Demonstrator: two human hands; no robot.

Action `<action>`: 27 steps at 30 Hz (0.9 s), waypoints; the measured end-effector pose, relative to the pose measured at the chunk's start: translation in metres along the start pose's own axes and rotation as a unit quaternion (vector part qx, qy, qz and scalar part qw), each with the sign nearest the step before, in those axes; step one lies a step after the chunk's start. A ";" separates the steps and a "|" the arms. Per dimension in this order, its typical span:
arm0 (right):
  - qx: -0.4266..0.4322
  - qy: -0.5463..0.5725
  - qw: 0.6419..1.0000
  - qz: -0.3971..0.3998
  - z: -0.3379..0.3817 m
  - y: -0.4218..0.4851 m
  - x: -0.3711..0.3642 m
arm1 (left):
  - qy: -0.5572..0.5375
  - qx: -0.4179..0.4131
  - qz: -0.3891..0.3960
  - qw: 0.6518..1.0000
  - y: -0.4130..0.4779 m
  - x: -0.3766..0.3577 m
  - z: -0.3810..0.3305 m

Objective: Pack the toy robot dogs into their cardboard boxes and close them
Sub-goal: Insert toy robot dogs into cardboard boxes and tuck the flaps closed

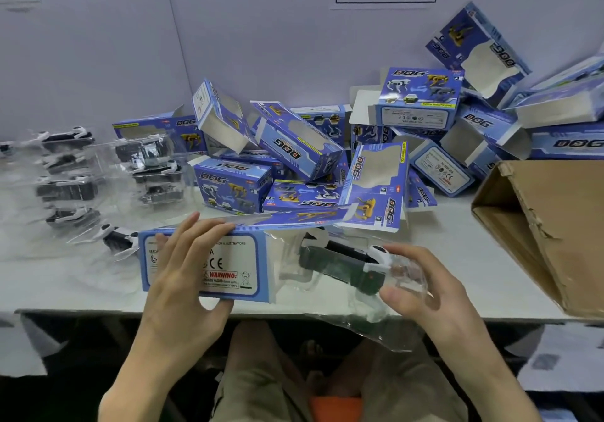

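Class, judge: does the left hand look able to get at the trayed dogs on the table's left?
Probably yes: the trayed dogs lie uncovered with nothing blocking the way. But the left hand grips a box, so it must let go first.

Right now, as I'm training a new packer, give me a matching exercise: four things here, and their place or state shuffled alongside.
1 left hand
2 right hand
3 brown carton
4 empty blue boxes

A on its side, far right
B heaped by the wall
C grips the warning-label box
D holds the toy dog

Pairs: 1-C, 2-D, 3-A, 4-B
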State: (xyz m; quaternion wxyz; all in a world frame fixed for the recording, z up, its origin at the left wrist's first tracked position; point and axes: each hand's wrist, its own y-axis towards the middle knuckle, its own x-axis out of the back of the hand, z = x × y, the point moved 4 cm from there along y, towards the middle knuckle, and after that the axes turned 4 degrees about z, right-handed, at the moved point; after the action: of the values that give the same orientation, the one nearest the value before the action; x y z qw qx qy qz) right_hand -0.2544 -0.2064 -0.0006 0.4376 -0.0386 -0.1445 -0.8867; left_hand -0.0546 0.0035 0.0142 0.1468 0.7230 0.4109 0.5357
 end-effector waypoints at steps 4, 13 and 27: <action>-0.014 -0.010 1.000 0.023 -0.004 0.002 -0.001 | -0.010 -0.016 0.047 0.999 0.000 -0.007 -0.008; 0.068 0.194 0.979 -0.006 -0.008 0.021 -0.003 | -0.037 0.029 0.002 0.999 -0.001 -0.031 -0.002; 0.055 0.238 0.946 -0.213 -0.029 0.017 0.031 | -0.318 0.189 -0.093 0.924 0.005 -0.092 0.004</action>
State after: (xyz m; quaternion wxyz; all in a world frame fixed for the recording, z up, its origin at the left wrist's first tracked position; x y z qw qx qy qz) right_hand -0.2585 -0.2482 -0.0190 0.2615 0.2296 -0.0891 -0.9333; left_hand -0.0567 -0.0683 -0.0442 0.1795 0.8281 0.5019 0.1736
